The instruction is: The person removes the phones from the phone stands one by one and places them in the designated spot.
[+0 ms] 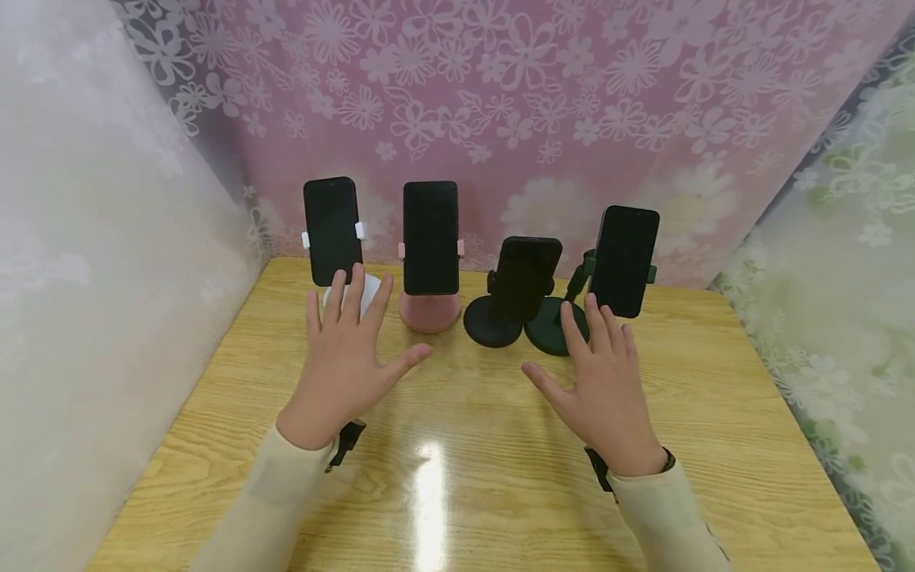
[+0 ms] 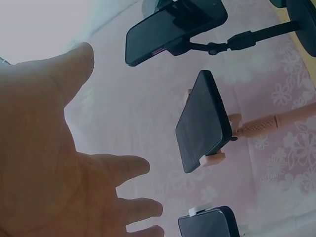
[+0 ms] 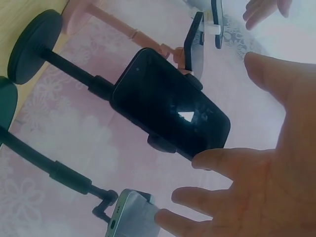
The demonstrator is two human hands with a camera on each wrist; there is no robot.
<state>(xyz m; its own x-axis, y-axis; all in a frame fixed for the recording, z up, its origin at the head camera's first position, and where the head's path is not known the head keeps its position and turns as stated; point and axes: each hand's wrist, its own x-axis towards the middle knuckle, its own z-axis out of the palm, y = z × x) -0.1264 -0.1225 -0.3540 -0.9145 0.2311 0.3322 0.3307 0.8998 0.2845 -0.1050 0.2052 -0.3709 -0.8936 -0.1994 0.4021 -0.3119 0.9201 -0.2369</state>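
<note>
My left hand (image 1: pixel 339 369) is spread with straight fingers, holding nothing; in the head view its fingertips overlap the white phone stand (image 1: pixel 369 292), which carries a dark-screened phone (image 1: pixel 332 222). My right hand (image 1: pixel 608 389), likewise spread and holding nothing, appears just in front of the dark green stand (image 1: pixel 546 340) and its phone (image 1: pixel 625 258). Between them stand a pink stand (image 1: pixel 429 314) with an upright phone (image 1: pixel 431 238) and a black stand (image 1: pixel 489 326) with a tilted phone (image 1: pixel 529 274). In the right wrist view, the index finger overlaps the black stand's phone (image 3: pixel 168 103); contact cannot be told.
The stands line up along the back of a wooden table (image 1: pixel 486 516). Behind them hangs a pink flowered cloth (image 1: pixel 465 95). Pale cloth walls close in at the left (image 1: pixel 107 278) and the right (image 1: pixel 843 302). Dark straps circle both wrists.
</note>
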